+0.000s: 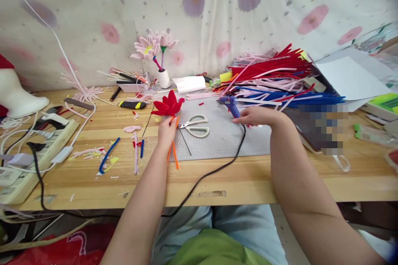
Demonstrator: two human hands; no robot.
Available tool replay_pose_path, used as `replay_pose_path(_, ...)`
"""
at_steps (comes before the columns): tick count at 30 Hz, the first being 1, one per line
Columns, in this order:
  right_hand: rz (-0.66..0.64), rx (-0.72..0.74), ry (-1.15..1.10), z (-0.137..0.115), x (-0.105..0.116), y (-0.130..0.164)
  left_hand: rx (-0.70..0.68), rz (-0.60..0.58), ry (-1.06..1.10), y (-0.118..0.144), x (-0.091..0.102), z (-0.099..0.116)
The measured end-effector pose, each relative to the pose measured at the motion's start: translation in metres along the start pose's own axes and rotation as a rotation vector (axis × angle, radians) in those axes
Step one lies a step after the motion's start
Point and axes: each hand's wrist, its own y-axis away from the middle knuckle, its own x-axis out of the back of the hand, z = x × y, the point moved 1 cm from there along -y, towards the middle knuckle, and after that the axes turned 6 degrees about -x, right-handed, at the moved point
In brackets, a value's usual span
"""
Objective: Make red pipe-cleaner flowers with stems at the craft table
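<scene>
Head view: one red pipe-cleaner flower [169,105], over the worktop [248,186], left hand [166,132] pinched below its petals, orange pipe cleaners [175,159] alongside. One purple glue gun [230,104], at the grey cutting mat [217,143]; right hand [255,116] at its handle, grip cannot be told. One pair of scissors [199,131], handles spread, between the hands.

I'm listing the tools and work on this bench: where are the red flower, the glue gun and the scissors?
Red flower [168,105]: head view, on its petals.
Glue gun [231,105]: head view, on its body.
Scissors [187,124]: head view, near the pivot.
</scene>
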Motion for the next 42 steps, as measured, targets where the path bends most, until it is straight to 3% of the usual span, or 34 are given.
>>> replay_pose_path(2,0.199,-0.065,0.074,0.010,0.003,-0.007,0.003,-0.005,-0.085,0.001,0.002,0.003)
replay_pose_path(5,0.394,-0.044,-0.078,0.010,-0.007,-0.025,0.086,0.102,-0.166,0.002,0.008,0.008)
replay_pose_path(8,0.513,0.063,-0.287,0.000,-0.028,-0.044,0.190,0.182,-0.167,0.001,0.013,0.008)
replay_pose_path(12,0.627,-0.083,-0.388,-0.006,-0.050,-0.059,0.230,0.112,-0.131,-0.001,0.013,0.006)
replay_pose_path(15,0.699,-0.097,-0.483,-0.006,-0.056,-0.061,0.214,0.118,-0.062,-0.002,0.011,0.006)
replay_pose_path(21,0.737,-0.026,-0.707,-0.007,-0.059,-0.055,0.196,0.054,-0.020,-0.002,0.009,0.002)
replay_pose_path(27,0.738,-0.038,-0.706,-0.006,-0.064,-0.057,0.180,0.060,0.145,-0.007,0.019,-0.003)
replay_pose_path(34,0.754,0.015,-0.793,-0.003,-0.067,-0.061,0.273,0.232,-0.278,-0.006,0.047,0.002)
replay_pose_path(39,0.745,0.053,-0.814,-0.009,-0.066,-0.055,0.112,0.468,-0.343,-0.003,0.047,0.006)
replay_pose_path(42,0.727,0.046,-0.798,-0.012,-0.064,-0.051,0.062,0.416,-0.241,-0.002,0.035,0.009)
